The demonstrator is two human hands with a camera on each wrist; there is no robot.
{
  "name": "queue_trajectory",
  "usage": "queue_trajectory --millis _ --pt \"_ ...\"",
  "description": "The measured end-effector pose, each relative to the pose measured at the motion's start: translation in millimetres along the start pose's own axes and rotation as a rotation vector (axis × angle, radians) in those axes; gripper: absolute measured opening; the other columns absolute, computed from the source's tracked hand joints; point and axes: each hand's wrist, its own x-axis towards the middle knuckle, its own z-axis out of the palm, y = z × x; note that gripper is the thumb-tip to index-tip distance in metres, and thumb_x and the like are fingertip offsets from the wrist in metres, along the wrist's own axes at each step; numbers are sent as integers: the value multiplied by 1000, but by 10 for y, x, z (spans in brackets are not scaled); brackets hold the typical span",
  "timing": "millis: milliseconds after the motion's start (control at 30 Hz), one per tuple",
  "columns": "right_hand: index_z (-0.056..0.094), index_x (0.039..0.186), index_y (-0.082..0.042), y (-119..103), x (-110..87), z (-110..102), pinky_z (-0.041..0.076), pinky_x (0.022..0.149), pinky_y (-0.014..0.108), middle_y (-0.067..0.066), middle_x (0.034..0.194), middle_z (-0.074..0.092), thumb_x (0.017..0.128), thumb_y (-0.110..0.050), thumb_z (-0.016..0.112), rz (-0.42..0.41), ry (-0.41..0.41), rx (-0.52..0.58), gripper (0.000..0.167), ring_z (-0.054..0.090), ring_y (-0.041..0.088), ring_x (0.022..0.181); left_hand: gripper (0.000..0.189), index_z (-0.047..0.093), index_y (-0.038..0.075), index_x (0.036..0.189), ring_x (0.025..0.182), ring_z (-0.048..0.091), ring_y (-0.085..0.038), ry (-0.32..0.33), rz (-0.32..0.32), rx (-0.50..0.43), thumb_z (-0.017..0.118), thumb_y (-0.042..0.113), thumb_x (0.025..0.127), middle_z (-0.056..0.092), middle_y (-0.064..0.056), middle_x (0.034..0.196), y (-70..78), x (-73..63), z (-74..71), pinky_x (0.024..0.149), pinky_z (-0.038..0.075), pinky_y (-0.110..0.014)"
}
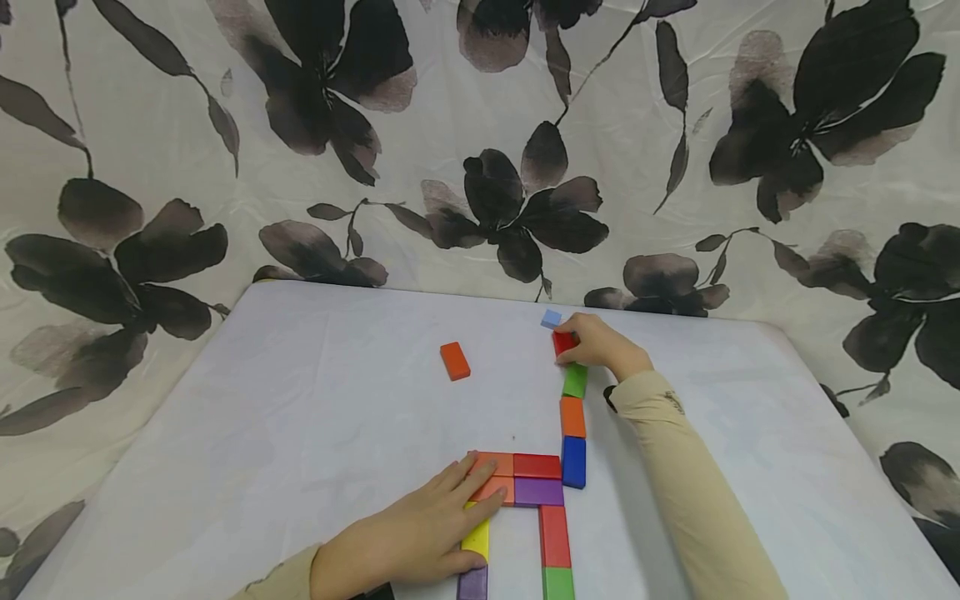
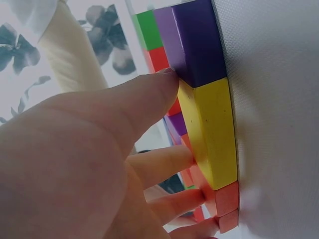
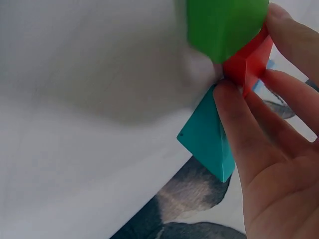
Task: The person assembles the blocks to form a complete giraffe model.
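Observation:
At the far end of a line of blocks, my right hand (image 1: 606,346) pinches a red block (image 1: 564,342) between thumb and fingers. A green block (image 1: 575,381) adjoins it on the near side, followed by an orange block (image 1: 573,417) and a blue block (image 1: 573,462). Beside those fingers lies a teal block (image 3: 207,137), hidden by the hand in the head view. My left hand (image 1: 420,529) rests with spread fingers on the orange blocks (image 1: 501,463) and the yellow block (image 1: 476,543); its thumb touches near the purple block (image 2: 194,45).
Past the red block sits a light blue block (image 1: 551,318), close to the far edge. A separate orange block (image 1: 455,361) lies left of the line. Red (image 1: 555,537) and green (image 1: 558,583) blocks form a near column. Floral cloth (image 1: 495,200) hangs behind the white table (image 1: 300,400).

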Motion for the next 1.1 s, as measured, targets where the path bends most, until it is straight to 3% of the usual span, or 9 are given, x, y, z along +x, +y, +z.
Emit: queue_trajectory --millis 467,733,1100 --pt "55 134 9 318 -169 0 46 91 46 27 123 58 94 -10 66 26 65 67 45 53 34 105 68 39 15 153 149 15 -37 -10 -9 -7 57 48 97 18 -14 163 -4 -5 11 117 24 -46" --pt "60 133 3 371 -222 155 43 71 30 20 112 63 90 -17 73 114 203 191 49 52 27 90 68 39 15 153 149 14 -36 -11 -7 -10 58 49 97 18 -14 163 -9 1 18 117 24 -47" --pt "56 139 -3 452 -314 232 44 89 41 22 126 56 93 -19 70 160 215 423 51 51 34 109 67 40 13 153 149 16 -38 13 11 18 57 48 97 20 -16 162 -7 -19 19 116 25 -47"
